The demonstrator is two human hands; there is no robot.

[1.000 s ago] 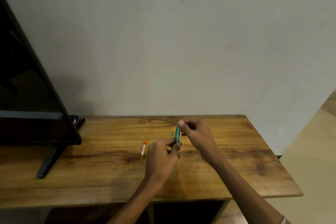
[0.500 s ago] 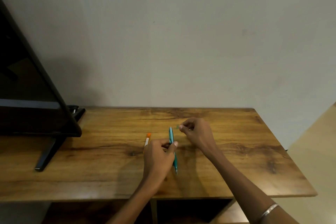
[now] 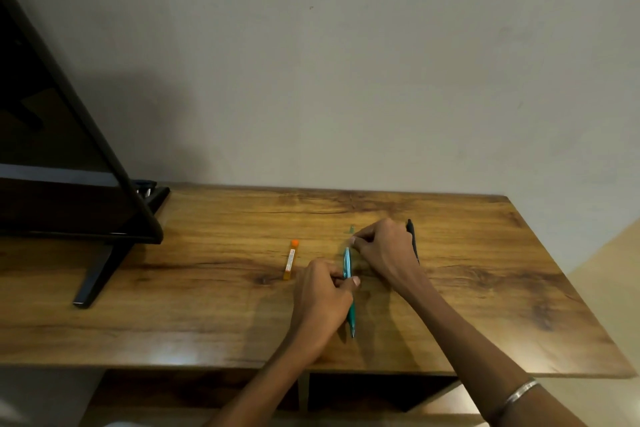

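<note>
At mid-table, left hand (image 3: pixel 322 298) grips a slim teal plastic pen (image 3: pixel 347 260) round its middle, thumb and fingers curled on the barrel. The pen's tip points toward the near edge of the brown wood-grain table (image 3: pixel 173 288). Right hand (image 3: pixel 384 250): fingertips bunched at the pen's far end; whether they pinch anything, cannot tell. A small teal piece (image 3: pixel 351 228) lies just beyond them. A slim black pen (image 3: pixel 412 239) lies behind the right hand. An orange-capped yellow tube (image 3: pixel 290 260) lies left of the left hand. A black flat television (image 3: pixel 52 166) stands far left.
</note>
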